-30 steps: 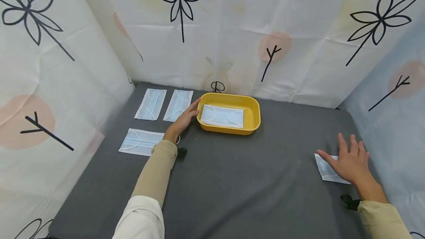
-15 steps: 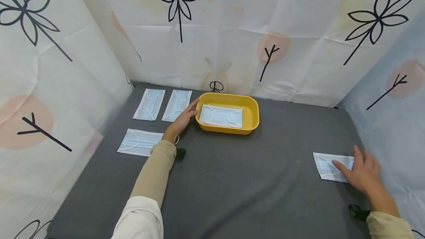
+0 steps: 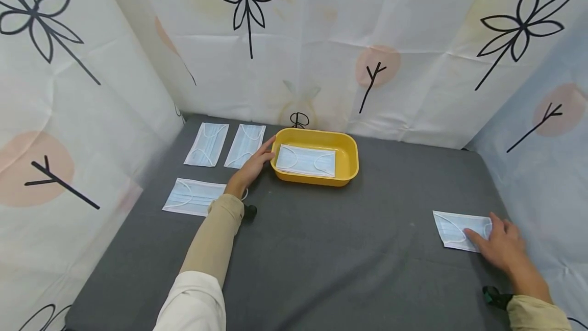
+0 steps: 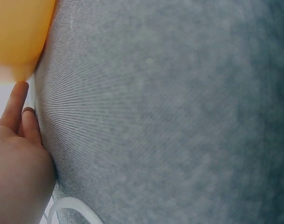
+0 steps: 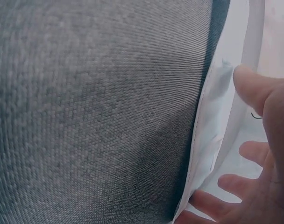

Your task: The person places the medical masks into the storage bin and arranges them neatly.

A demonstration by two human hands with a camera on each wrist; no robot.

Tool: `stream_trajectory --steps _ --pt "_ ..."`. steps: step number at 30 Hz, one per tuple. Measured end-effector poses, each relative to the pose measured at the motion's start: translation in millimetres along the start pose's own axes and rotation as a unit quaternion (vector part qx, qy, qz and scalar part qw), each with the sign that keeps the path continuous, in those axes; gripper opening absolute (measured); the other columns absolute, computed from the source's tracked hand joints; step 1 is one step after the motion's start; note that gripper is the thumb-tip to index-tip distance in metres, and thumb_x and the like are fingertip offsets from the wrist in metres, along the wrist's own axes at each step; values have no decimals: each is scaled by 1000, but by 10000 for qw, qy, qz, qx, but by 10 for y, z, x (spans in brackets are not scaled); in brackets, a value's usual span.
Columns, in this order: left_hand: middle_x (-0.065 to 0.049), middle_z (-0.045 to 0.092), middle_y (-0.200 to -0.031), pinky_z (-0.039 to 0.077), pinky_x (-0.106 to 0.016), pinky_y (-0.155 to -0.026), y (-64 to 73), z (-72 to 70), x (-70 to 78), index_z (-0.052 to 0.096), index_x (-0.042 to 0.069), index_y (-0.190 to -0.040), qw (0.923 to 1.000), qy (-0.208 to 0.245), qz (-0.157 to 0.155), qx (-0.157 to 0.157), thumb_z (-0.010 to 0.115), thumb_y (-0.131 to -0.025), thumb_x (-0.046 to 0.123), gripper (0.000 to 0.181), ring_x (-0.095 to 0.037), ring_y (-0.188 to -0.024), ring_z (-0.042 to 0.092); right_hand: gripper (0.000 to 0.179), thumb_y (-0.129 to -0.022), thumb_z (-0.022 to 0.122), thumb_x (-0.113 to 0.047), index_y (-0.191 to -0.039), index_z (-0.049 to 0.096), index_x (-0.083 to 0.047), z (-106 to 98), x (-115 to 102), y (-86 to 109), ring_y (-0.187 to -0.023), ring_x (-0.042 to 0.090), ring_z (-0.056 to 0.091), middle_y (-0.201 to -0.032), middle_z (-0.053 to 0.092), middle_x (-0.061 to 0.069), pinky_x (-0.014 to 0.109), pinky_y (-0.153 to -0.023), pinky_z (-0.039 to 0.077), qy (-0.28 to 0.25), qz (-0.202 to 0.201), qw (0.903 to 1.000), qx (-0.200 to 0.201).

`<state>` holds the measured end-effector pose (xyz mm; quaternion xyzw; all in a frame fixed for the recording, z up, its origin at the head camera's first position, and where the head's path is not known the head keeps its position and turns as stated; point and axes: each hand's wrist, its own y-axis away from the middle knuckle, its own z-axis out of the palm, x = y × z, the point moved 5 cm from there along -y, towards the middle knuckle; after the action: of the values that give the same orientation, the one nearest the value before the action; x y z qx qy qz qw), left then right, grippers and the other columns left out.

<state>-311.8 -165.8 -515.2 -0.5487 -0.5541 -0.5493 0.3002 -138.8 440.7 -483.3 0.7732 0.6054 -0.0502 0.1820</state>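
Note:
My left hand (image 3: 250, 170) reaches to the left end of a yellow plastic basin (image 3: 351, 165), its fingertips touching the wall; the left wrist view shows extended fingers (image 4: 17, 105) against the basin (image 4: 20, 37). Inside the basin lies a light blue face mask (image 3: 307, 161). At the far right, my right hand (image 3: 503, 246) is at another face mask (image 3: 459, 229) on the table. The right wrist view has the thumb (image 5: 252, 88) over that mask (image 5: 209, 126) and spread fingers at its edge, not closed round it.
Two face masks lie upright in line at the back left, a nearer one (image 3: 248, 146) and a farther one (image 3: 206, 144). A third mask (image 3: 193, 197) lies partly under my left forearm. Grey cloth covers the table (image 3: 344, 249); patterned white curtains (image 3: 321, 65) enclose its sides.
My right hand has drawn back to the right and down, uncovering more of the right-hand mask, and its fingers have lowered to the mask's right end. The left hand stays at the basin.

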Motion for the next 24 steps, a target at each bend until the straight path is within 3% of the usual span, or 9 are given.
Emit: stream_trajectory --steps 8,11,17,20,24 --pt "-4 34 -164 8 -58 -129 17 -15 43 23 58 -155 10000 -54 58 -1 44 -105 44 56 -27 -156 23 66 -100 49 -15 -147 20 21 -54 13 -23 -123 70 23 -137 18 55 78 -101 27 -179 22 9987 471" --pt "-5 33 -165 7 -58 -129 21 -21 31 22 58 -155 10000 -56 56 14 43 -106 43 56 -27 -157 22 61 -97 47 -10 -145 24 20 -94 -10 -32 -125 68 25 -136 22 54 76 -103 28 -269 104 9975 642" --pt "-8 34 -164 7 -59 -128 17 -10 11 22 55 -157 9999 -26 105 -9 43 -106 40 57 -30 -156 23 55 -90 55 -4 -135 39 23 -147 -25 -37 -118 64 40 -128 40 51 71 -97 35 -375 -219 9928 1120" --pt "-7 34 -164 7 -60 -128 16 -1 6 22 56 -156 10000 -20 91 -8 43 -106 41 57 -29 -156 23 55 -91 56 -6 -136 40 21 -156 22 -50 -113 60 49 -128 47 49 53 -82 47 -633 71 9926 1029" --pt "-5 32 -165 7 -58 -129 21 4 -1 22 57 -155 10000 -14 79 7 43 -106 42 56 -27 -156 22 60 -97 55 -14 -146 36 16 -152 101 -66 -107 51 57 -136 47 46 20 -62 40 -1260 759 9872 616"
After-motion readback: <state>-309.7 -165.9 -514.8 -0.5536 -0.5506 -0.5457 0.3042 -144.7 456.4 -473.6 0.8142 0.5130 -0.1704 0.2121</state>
